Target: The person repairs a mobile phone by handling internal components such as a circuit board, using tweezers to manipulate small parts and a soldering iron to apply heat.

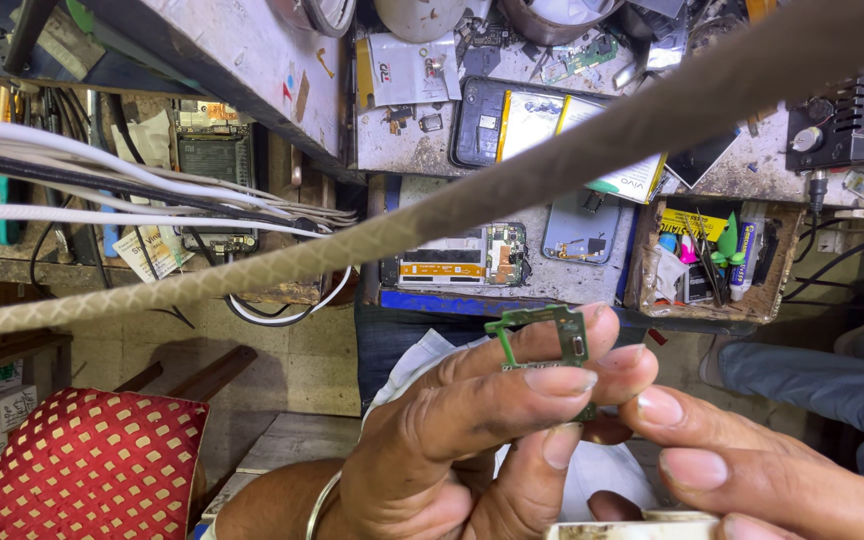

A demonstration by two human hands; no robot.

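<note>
Your left hand [452, 440] pinches the green circuit board [542, 335] at its near edge; your right hand [752, 470] touches its right side, fingers loosely open.

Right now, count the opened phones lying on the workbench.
4, though clutter may hide more. One dark phone lies left under the white cables, one with exposed boards at the bench's near edge, one blue-grey back beside it, one showing a yellow-edged battery further back.

cluttered workbench [552, 280] with opened phones [462, 258]
</note>
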